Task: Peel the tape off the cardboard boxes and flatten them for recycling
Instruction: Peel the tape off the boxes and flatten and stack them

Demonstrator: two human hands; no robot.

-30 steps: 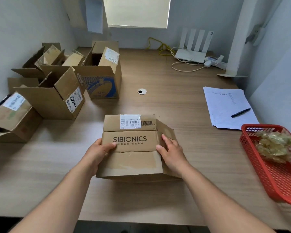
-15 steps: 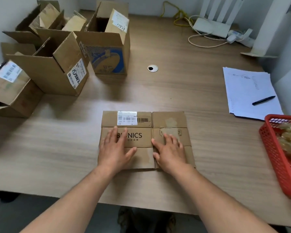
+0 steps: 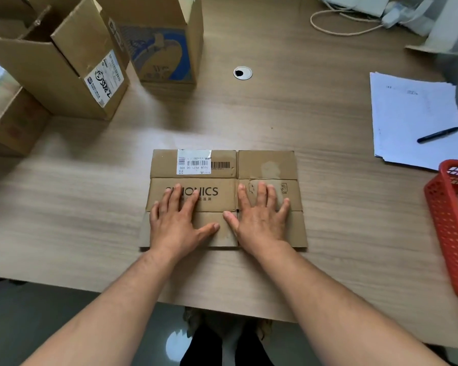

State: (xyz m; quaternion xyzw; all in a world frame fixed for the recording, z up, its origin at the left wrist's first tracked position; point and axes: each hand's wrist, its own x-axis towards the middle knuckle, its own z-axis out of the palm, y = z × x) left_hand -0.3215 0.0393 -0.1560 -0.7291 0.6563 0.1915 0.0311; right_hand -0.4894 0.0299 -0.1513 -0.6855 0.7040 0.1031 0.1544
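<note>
The flattened box lies at the near middle of the pale wood-grain tabletop. Both hands are spread flat on it, fingers straight, pressing down: left hand on the printed panel, right hand on the panel beside it. Standing boxes crowd ten o'clock. A round cable hole sits at twelve, a paper stack with a pen at two, and a red basket at three.

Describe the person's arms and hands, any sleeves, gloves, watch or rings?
The left hand and right hand are bare: no gloves, no rings that show. Both forearms are uncovered down to the picture's edge, so no sleeve is in view. No watch or band on either wrist.
</note>
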